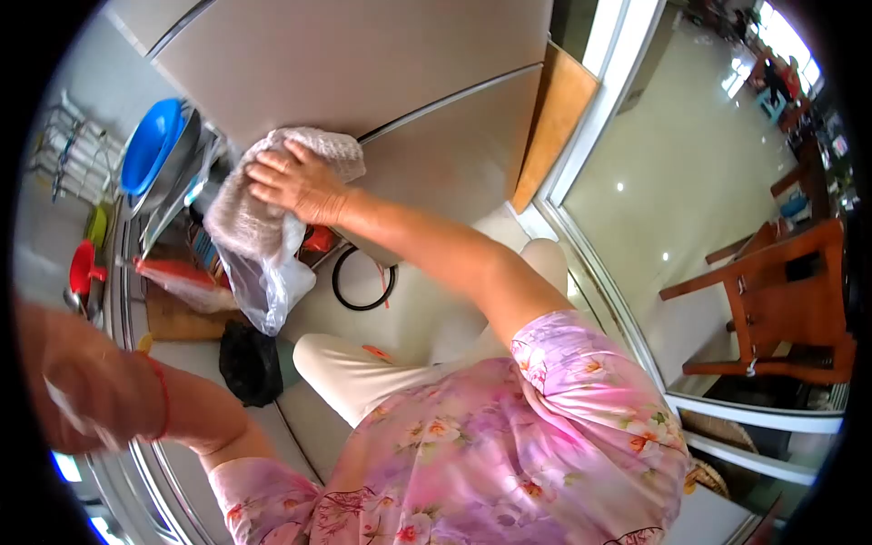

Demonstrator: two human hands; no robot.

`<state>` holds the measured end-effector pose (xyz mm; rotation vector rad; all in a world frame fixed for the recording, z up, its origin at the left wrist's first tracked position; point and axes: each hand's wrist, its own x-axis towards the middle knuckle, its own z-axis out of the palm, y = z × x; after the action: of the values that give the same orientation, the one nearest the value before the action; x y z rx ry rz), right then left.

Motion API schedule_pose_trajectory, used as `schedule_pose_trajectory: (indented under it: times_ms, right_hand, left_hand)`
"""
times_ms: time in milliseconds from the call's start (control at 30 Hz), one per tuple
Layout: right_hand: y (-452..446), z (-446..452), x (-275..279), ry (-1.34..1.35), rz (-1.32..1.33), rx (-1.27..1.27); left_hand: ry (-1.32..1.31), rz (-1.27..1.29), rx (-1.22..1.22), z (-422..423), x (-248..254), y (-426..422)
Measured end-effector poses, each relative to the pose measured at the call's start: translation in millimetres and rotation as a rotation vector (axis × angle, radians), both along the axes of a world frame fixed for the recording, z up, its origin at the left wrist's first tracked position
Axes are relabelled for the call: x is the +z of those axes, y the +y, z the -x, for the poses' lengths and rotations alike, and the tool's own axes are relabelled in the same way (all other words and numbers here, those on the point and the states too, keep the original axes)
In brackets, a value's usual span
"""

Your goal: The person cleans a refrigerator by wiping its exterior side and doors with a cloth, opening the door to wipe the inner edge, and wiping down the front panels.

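Observation:
My right hand (302, 184) lies on a beige, fluffy towel (250, 213), its fingers bent over the folds. The towel is bunched against the lower edge of a large beige-grey cabinet or fridge door (454, 136). Beneath the towel hangs a clear plastic bag (272, 295), partly covered by it. At the left edge my left hand (77, 386) is raised close to the camera, smeared by motion, with a red string on the wrist. Its fingers cannot be made out, nor whether it holds anything.
Blue basins (153, 145) and a wire rack (77, 150) stand at upper left. A black bag (250, 363) hangs below the counter. On the floor lies a black ring (363, 304). Right of the sliding door frame (590, 127) is a wooden chair (781, 309).

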<state>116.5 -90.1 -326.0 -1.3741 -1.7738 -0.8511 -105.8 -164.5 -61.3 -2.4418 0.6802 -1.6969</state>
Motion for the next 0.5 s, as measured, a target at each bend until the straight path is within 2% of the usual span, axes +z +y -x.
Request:
schedule_pose_trajectory:
  times_ms: [33, 100, 167, 300, 433, 500]
  right_hand:
    - [-3.7, -9.4, 3.6, -0.125, 0.030, -0.096]
    - [-7.0, -34.8, -7.3, -0.170, -0.025, 0.035]
    - [-18.6, -45.9, -0.8, -0.270, -0.008, -0.061]
    - [-38.5, -75.2, 6.4, -0.312, -0.079, -0.153]
    - [-55.0, -107.8, 22.4, -0.428, -0.074, -0.388]
    - [-66.8, -126.7, 32.6, -0.404, -0.065, -0.492]
  left_hand:
    - [0.021, -0.074, -0.053, 15.4, 4.8, -16.7]
    - [0.029, -0.181, -0.117, 37.0, 12.1, -44.8]
    - [0.002, -0.251, -0.143, 56.1, 15.9, -68.6]
    - [-0.123, -0.288, -0.095, 91.2, 16.0, -89.2]
    - [-0.213, -0.302, -0.054, 117.8, 12.3, -107.2]
    - [-0.237, -0.312, -0.033, 127.5, 10.4, -114.6]
